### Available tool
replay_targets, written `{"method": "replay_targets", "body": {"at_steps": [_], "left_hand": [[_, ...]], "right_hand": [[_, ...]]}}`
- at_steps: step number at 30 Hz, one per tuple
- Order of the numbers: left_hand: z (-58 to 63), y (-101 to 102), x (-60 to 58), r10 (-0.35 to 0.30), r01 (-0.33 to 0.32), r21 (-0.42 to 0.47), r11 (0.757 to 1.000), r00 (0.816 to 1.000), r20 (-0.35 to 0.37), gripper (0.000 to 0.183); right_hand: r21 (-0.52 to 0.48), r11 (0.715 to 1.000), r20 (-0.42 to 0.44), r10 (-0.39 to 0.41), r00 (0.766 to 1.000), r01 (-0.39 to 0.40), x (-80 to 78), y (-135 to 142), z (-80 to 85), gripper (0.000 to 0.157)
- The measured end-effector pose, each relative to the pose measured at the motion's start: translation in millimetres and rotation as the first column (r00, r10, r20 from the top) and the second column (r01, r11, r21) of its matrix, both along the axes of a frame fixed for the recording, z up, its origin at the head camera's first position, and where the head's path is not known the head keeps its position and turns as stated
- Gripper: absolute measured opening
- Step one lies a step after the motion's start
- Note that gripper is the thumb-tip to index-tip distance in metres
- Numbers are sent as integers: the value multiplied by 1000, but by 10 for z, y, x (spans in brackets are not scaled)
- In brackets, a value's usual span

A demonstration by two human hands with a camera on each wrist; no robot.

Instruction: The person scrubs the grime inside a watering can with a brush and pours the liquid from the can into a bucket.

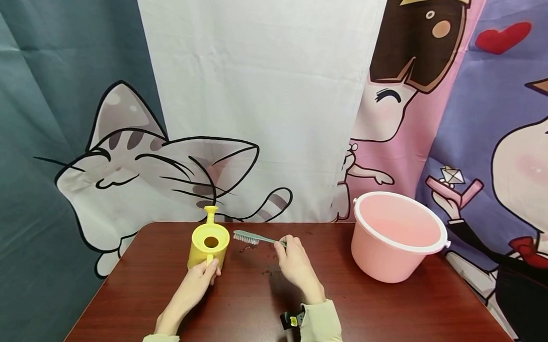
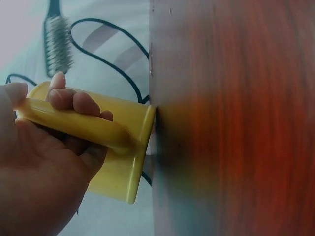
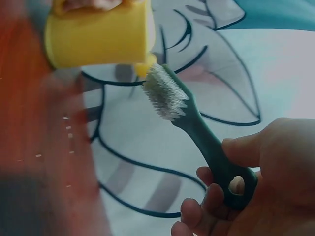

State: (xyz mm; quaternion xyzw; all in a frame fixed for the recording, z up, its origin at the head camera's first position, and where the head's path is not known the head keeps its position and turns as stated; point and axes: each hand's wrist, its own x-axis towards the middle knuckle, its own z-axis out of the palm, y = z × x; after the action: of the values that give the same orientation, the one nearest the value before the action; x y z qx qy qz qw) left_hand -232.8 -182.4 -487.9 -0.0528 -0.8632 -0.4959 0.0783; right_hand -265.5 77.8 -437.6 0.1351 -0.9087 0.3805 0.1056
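Observation:
A yellow watering can [image 1: 197,249] stands on the table, its spout pointing away toward the back edge. My left hand [image 1: 198,280] grips its handle [image 2: 74,120], fingers curled round it in the left wrist view. Just right of the can, a green brush [image 1: 253,236] with pale bristles [image 3: 165,93] is held above the table, bristles down. Between thumb and fingers my right hand [image 1: 296,265] pinches the end of the brush's handle, which has a hole in it. The brush head is close to the can; in the head view a small gap shows between them.
A pink bucket [image 1: 384,258] with a white rim stands at the right of the brown table [image 1: 246,311]. Small drops of water [image 1: 267,272] lie on the tabletop below the brush. A printed cartoon curtain [image 1: 258,90] hangs right behind the table's back edge.

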Motion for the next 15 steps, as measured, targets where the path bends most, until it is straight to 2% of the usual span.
{"method": "replay_targets", "body": {"at_steps": [7,12,15], "left_hand": [[3,105,11,-24,24,-71,997,1000,-10,38],[26,171,20,-40,39,-119,992,999,-1,42],[38,212,28,-54,54,-143,988,999,1,41]], "right_hand": [[8,999,-57,32,998,-31,116,25,210,15],[25,998,-96,53,994,-51,176,24,291,11],[36,997,-85,78,993,-75,205,28,317,12]]}}
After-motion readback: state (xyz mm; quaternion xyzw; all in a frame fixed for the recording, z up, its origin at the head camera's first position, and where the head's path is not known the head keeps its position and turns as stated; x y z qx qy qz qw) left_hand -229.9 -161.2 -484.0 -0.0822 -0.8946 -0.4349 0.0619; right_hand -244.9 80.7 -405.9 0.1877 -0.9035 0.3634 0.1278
